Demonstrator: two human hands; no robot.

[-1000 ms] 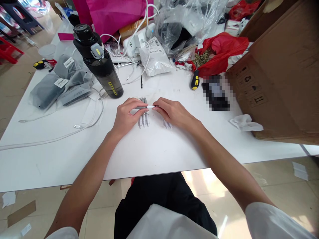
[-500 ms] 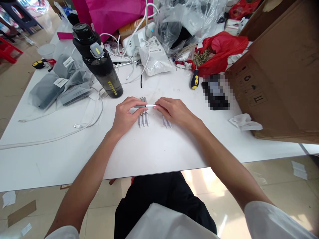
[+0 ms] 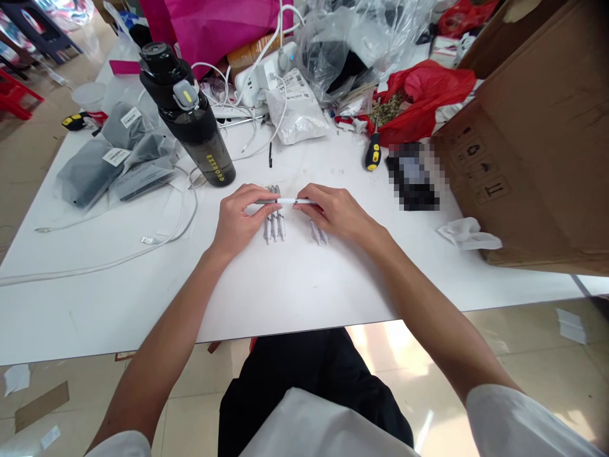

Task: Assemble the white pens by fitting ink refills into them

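Observation:
Both hands hold one thin pen (image 3: 286, 201) crosswise just above the white table (image 3: 295, 285). My left hand (image 3: 240, 219) pinches its grey end and my right hand (image 3: 335, 212) pinches its white end. Under the held pen lies a small row of grey-and-white pens (image 3: 275, 225), pointing towards me. A couple more pens (image 3: 318, 235) lie partly hidden under my right hand.
A dark water bottle (image 3: 193, 120) stands at the back left beside grey packets (image 3: 99, 168) and white cables (image 3: 157, 238). A yellow-handled screwdriver (image 3: 375, 154), a red bag (image 3: 421, 101) and a large cardboard box (image 3: 537, 146) lie to the right, with a crumpled tissue (image 3: 469, 233) near the box.
My hands have drawn slightly apart, so more of the held pen's white middle shows between them. Nothing else on the table has moved.

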